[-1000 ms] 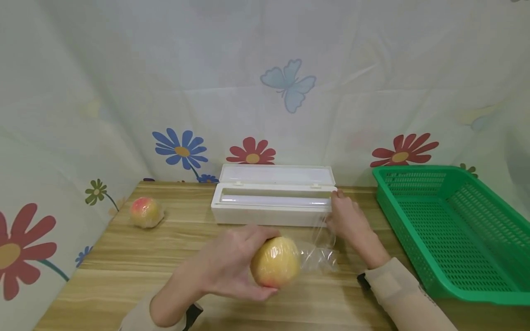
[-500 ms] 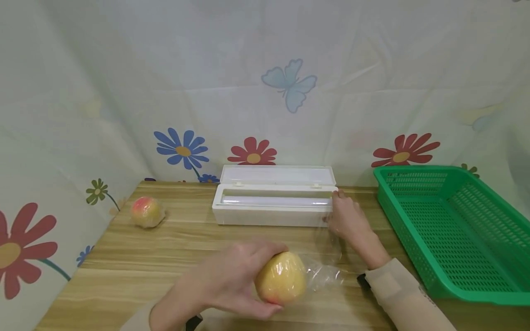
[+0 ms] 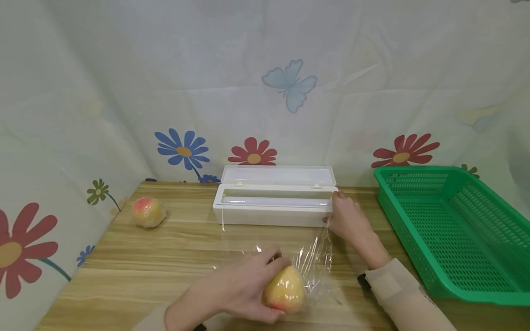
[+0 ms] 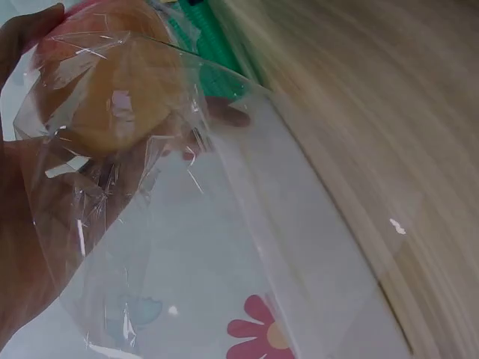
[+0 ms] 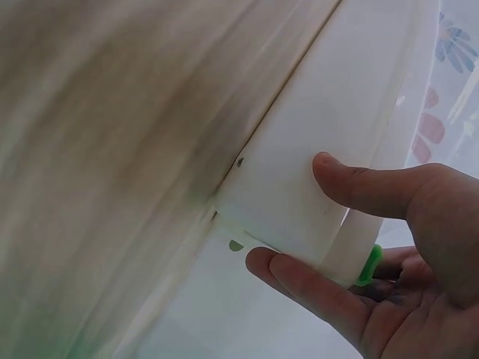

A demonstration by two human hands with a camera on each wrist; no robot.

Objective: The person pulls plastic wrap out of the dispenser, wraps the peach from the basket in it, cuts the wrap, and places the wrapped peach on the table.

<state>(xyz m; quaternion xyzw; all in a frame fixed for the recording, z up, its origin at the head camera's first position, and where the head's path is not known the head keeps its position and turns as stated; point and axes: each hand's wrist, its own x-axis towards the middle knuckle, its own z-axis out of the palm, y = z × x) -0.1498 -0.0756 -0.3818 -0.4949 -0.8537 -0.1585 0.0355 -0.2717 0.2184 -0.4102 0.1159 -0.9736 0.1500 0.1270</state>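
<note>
My left hand [image 3: 244, 285] grips a yellow peach with a red blush [image 3: 286, 290], fingers over its top and thumb low on its near side. Clear cling film [image 3: 308, 257] clings to the peach and stretches back to a white cling film dispenser [image 3: 269, 216]. The dispenser's lid stands open, with the film roll visible inside. In the left wrist view, creased film [image 4: 120, 97] covers the peach. My right hand [image 3: 352, 223] holds the dispenser's right end; in the right wrist view its thumb [image 5: 367, 183] presses the front wall, fingers curled at the end face.
Another peach [image 3: 148, 212], wrapped in film, sits on the wooden table [image 3: 174, 248] at the left. A green plastic basket [image 3: 393, 225] stands at the right beside my right forearm. A flowered cloth [image 3: 198, 82] hangs behind the table.
My left hand has brought the peach down and slightly right, nearer to me. A wide sheet of film now shows drawn out from the dispenser. The right hand stays at the dispenser's end.
</note>
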